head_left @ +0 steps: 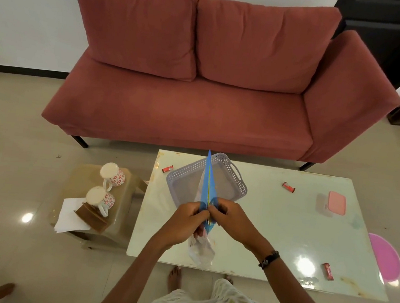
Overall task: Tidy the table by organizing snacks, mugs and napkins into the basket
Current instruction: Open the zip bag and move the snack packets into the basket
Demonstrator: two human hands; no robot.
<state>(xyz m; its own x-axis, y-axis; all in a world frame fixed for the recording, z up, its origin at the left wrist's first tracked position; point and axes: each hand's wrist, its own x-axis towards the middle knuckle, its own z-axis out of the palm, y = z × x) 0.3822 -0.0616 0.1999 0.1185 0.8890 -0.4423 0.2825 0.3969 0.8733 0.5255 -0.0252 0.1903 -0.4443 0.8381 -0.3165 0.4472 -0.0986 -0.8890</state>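
Both my hands pinch the top of a clear zip bag with a blue strip [208, 181], held upright above the white table [272, 231]. My left hand [189, 215] and my right hand [227, 213] meet at the strip. A grey perforated basket [236, 177] stands behind the bag, with nothing visible inside. Three small red snack bars lie on the table: far left [168, 168], far middle [288, 187], near right [327, 271]. Two white mugs with red flowers [112, 174] [100, 199] stand on a side stool. White napkins [68, 214] lie under a brown holder [92, 216].
A pink-lidded box [335, 203] sits at the table's right. A pink round mat [385, 259] pokes out beyond the right edge. The low brown stool [124, 217] stands left of the table. A red sofa [212, 91] is behind. My bare feet are by the table's near edge.
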